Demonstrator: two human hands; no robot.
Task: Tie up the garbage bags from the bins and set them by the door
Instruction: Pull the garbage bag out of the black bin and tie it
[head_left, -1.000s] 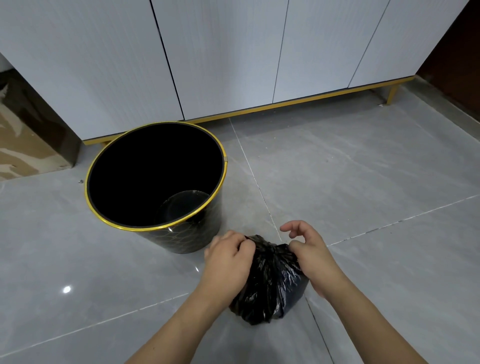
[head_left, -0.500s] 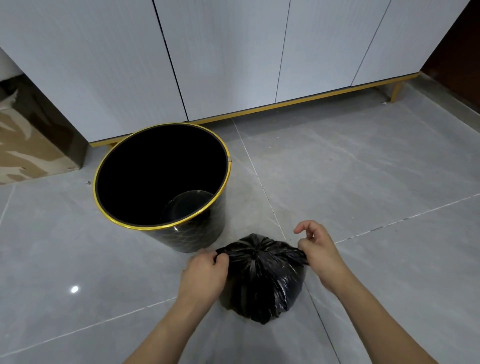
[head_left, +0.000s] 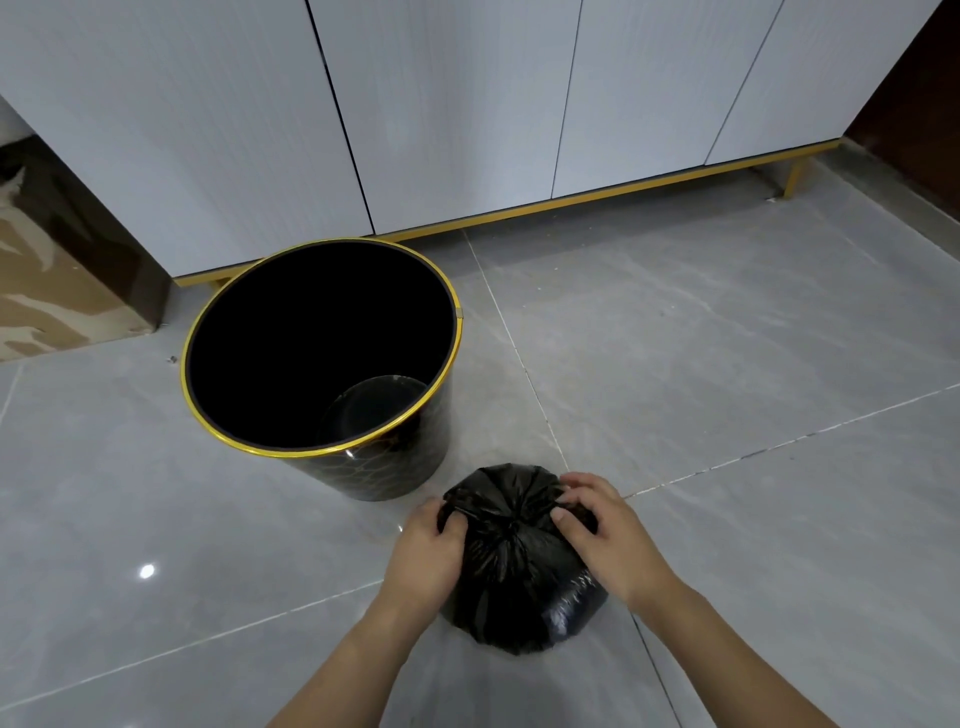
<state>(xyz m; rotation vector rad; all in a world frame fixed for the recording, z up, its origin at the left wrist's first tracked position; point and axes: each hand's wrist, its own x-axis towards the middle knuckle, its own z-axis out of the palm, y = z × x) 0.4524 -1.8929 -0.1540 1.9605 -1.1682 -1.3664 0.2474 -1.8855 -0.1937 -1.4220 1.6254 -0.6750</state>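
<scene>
A small black garbage bag (head_left: 511, 571) sits on the grey tiled floor, its top gathered into a puckered knot at the centre. My left hand (head_left: 428, 551) grips the plastic at the bag's upper left side. At the upper right, my right hand (head_left: 605, 530) lies on the bag with fingers curled into the gathered plastic. Just behind and to the left stands a round black bin (head_left: 322, 364) with a gold rim, upright and with no liner inside.
White cabinet doors (head_left: 467, 114) on a gold base run along the back, with a gold leg (head_left: 795, 179) at the right. Brown cardboard (head_left: 47, 291) lies at the far left. A dark brown panel (head_left: 914, 88) fills the upper right corner.
Both hands pulled apart along the bag's top, then came back in onto it. The gathered top now looks flat and cinched. The view shifted slightly right.
</scene>
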